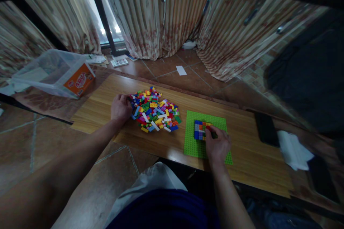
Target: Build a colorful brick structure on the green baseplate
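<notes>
My right hand [219, 145] is over the green studded baseplate [190, 143], its fingers pinched on a small red toy brick [208, 128]. That brick is at the right side of a block of coloured toy bricks [199, 130], with blue ones along its left edge. My fingers and palm hide the block's right part. My left hand [121, 107] rests at the left edge of a heap of loose toy bricks [156, 111], fingers curled in against it. Whatever those fingers hold, if anything, is hidden.
A clear plastic bin [51, 75] with an orange label stands left on the wooden table [161, 148]. To the right lie a dark flat object [266, 128], white tissues [292, 150] and a black phone-like slab [322, 179]. Curtains [150, 18] hang behind.
</notes>
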